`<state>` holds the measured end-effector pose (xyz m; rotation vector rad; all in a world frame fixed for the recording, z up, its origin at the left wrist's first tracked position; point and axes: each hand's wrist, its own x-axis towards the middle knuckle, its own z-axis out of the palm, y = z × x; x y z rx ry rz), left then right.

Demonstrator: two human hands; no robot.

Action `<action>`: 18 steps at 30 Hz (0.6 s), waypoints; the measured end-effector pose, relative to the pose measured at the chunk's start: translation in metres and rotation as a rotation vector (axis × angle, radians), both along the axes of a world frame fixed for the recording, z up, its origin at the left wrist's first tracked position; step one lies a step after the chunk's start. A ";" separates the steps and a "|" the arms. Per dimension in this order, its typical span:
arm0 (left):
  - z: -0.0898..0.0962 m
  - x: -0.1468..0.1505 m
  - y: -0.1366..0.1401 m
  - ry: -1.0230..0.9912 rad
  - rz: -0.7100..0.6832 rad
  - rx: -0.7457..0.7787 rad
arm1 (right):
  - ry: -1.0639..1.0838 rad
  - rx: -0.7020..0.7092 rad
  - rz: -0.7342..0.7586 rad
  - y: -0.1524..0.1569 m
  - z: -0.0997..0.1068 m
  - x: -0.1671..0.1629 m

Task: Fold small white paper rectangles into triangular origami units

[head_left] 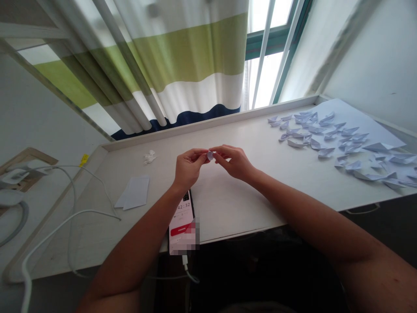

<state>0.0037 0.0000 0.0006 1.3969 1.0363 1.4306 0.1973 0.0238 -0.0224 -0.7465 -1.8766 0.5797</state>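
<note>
A small folded piece of white paper [210, 155] is held between my two hands, above the middle of the white desk [224, 208]. My left hand [190, 165] is closed, pinching the paper from the left with thumb and fingers. From the other side my right hand [233, 161] pinches it too. Fingertips cover part of the paper, so its full shape is hidden. Many folded paper boats [316, 129] lie spread over the right part of the desk. Two or so flat paper slips [137, 192] overlap to the left of my left hand.
A phone [180, 221] with a lit screen lies under my left forearm, a cable [185, 263] plugged into it. Crumpled paper [150, 157] sits at the back left. White cables [74, 213] loop across the left side. A raised rim [208, 124] borders the desk before the curtain [195, 56].
</note>
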 end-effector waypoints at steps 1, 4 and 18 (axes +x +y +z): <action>0.001 0.001 0.000 -0.067 0.004 -0.022 | 0.002 0.023 0.008 -0.001 0.001 0.000; 0.006 0.002 -0.001 -0.204 -0.032 -0.101 | 0.059 0.064 0.030 -0.004 0.004 -0.001; 0.004 -0.006 -0.002 0.197 -0.109 0.024 | 0.227 -0.342 0.121 -0.003 0.007 -0.001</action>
